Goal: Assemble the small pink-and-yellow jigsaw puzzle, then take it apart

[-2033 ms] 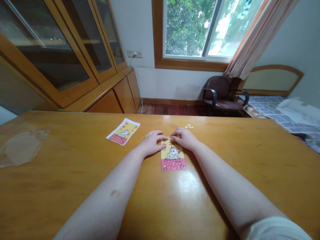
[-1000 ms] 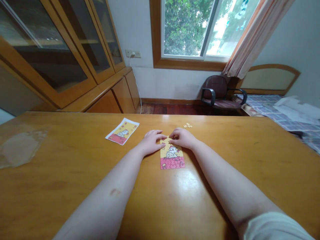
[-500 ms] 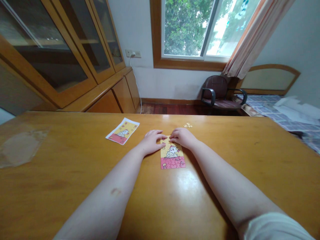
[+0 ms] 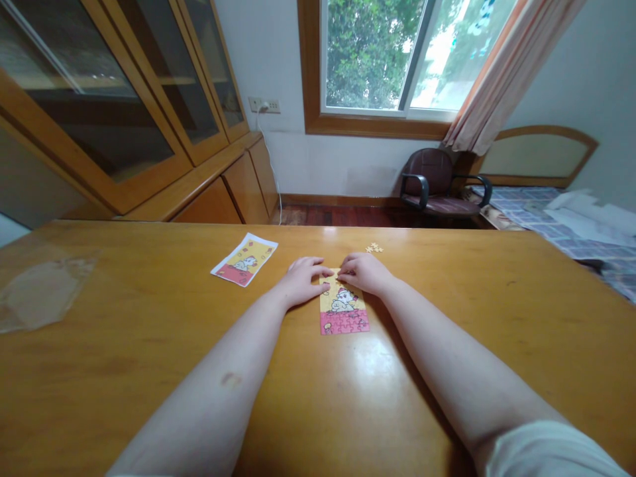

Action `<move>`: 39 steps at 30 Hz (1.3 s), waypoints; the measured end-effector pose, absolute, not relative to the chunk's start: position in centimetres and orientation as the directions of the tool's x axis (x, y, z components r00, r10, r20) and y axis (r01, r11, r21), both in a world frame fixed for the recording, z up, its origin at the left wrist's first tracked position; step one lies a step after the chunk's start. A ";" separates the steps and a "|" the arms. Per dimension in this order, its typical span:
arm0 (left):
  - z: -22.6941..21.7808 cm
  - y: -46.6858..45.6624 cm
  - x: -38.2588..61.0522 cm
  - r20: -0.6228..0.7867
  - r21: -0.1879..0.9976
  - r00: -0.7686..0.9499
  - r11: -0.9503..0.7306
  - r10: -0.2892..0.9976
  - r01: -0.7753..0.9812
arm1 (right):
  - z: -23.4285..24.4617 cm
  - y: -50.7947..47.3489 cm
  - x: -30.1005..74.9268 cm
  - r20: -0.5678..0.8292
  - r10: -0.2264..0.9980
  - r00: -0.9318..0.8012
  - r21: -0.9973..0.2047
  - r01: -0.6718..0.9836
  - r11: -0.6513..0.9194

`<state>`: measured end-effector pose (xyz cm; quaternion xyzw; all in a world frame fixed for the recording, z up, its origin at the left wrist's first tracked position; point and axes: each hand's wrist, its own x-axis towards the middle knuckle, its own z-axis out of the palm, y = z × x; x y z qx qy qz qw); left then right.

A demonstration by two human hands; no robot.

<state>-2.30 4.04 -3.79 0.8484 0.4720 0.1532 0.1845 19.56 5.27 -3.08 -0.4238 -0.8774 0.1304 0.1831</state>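
A yellow and pink jigsaw puzzle (image 4: 344, 310) with a white cartoon animal lies flat on the wooden table, its pieces joined. My left hand (image 4: 304, 281) rests at its upper left edge, fingers apart, fingertips touching the puzzle's border. Over the upper right part is my right hand (image 4: 365, 272), thumb and fingers pinched close to the surface on what looks like a puzzle piece, mostly hidden by the fingers. Just beyond that hand sit several loose puzzle pieces (image 4: 374, 248). To the left lies a reference picture card (image 4: 244, 259) with the same design.
The wooden table (image 4: 149, 344) fills the foreground. A clear plastic bag (image 4: 44, 291) lies at its left side. Past the far edge stand a glass-door cabinet (image 4: 183, 152), an office chair (image 4: 434, 182) and a bed (image 4: 571, 218).
Almost nothing differs. Both hands stay over the top of the puzzle, with only a very slight shift of the whole view.
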 end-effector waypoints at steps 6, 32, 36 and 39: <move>-3.7 4.0 -2.3 0.077 0.463 0.506 -0.480 0.859 0.745 | -3.3 5.4 19.6 0.209 0.807 -0.552 -0.401 0.705 0.585; -3.3 3.9 -2.3 0.053 0.473 0.508 -0.469 0.860 0.746 | -4.9 9.2 27.4 0.110 0.968 0.226 -0.566 0.815 -0.126; -3.2 3.9 -2.3 0.053 0.480 0.508 -0.468 0.860 0.742 | -5.1 9.2 27.4 0.126 0.976 0.178 -0.522 0.848 -0.087; -3.3 3.9 -2.3 0.051 0.479 0.510 -0.469 0.859 0.742 | -5.1 9.1 27.3 0.136 0.978 0.158 -0.474 0.877 -0.076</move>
